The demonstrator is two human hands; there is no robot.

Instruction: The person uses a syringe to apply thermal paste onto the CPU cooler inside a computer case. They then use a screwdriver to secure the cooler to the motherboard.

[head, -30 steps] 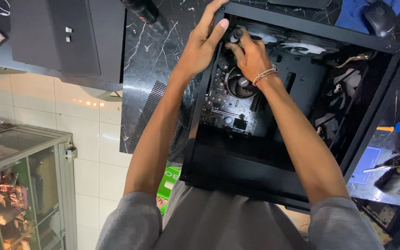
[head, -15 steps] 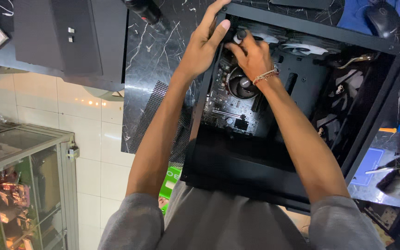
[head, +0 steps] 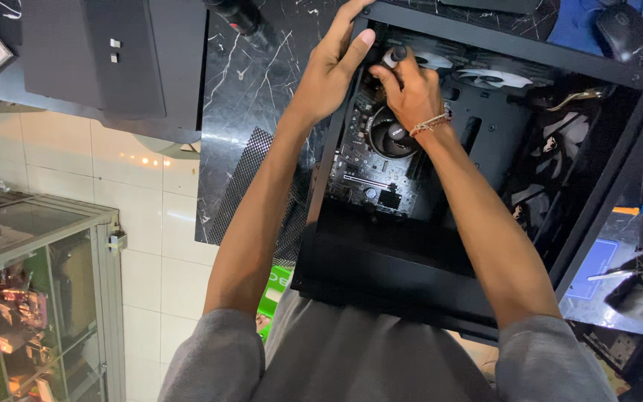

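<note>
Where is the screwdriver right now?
In the head view, the screwdriver is gripped in the right hand at the far corner inside the computer case, beside the left hand.

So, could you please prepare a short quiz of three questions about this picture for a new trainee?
1. True or false: the right hand grips a tool with a dark handle inside the open computer case.
2. Where does the left hand rest? A) on the mouse B) on the case's upper left edge C) on the glass cabinet
3. Fill in: the round cooler fan sits on the ____, just under the right wrist.

Key: 1 true. 2 B; the mouse lies apart at the top right, the glass cabinet at the lower left. 3 motherboard.
</note>
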